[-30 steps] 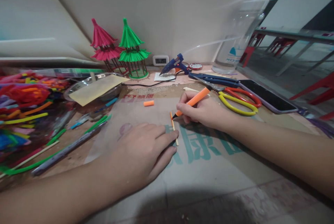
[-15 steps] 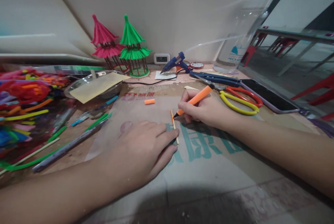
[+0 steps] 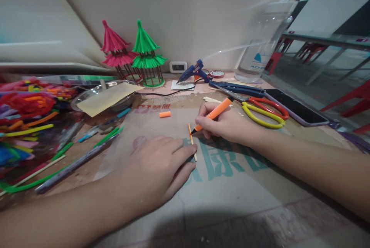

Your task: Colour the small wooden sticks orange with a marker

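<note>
A thin wooden stick (image 3: 189, 129) lies on the printed cardboard (image 3: 225, 190), its far part orange and its near end pale. My left hand (image 3: 162, 165) rests low over the board, index fingertip pressing the stick down and thumb beside its near end. In my right hand (image 3: 221, 124) is an orange marker (image 3: 216, 111), pinched like a pen and tilted, with its dark tip touching the stick about midway. The marker's loose orange cap (image 3: 165, 114) lies farther back on the cardboard, left of the stick.
Scissors (image 3: 264, 113), a phone (image 3: 297, 105) and a blue glue gun (image 3: 192, 71) lie behind my right hand. Pink (image 3: 114, 40) and green (image 3: 146, 42) pagoda models stand at the back. Left are a metal bowl (image 3: 83, 96) and piled pipe cleaners (image 3: 29, 101).
The marker tip has moved a little along the stick toward me, and the orange colouring reaches slightly farther down. My left hand keeps its place on the stick.
</note>
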Action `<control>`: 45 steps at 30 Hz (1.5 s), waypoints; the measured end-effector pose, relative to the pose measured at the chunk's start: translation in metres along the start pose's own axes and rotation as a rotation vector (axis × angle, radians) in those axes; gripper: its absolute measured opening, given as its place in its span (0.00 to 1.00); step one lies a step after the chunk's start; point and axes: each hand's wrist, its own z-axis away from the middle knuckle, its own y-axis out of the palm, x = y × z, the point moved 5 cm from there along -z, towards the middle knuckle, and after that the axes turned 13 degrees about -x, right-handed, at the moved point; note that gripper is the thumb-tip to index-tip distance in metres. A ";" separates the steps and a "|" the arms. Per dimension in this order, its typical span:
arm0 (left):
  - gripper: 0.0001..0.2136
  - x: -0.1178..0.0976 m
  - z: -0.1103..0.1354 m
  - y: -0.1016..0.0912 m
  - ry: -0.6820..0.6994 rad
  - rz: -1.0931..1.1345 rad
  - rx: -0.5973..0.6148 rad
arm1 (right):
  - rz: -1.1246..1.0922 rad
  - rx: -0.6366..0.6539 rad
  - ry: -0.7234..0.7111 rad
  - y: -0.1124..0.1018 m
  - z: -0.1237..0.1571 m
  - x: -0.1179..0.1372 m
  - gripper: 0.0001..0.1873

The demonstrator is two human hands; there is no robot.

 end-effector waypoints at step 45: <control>0.16 0.003 0.003 0.004 -0.050 0.000 0.069 | 0.008 -0.090 -0.004 0.000 -0.012 -0.013 0.12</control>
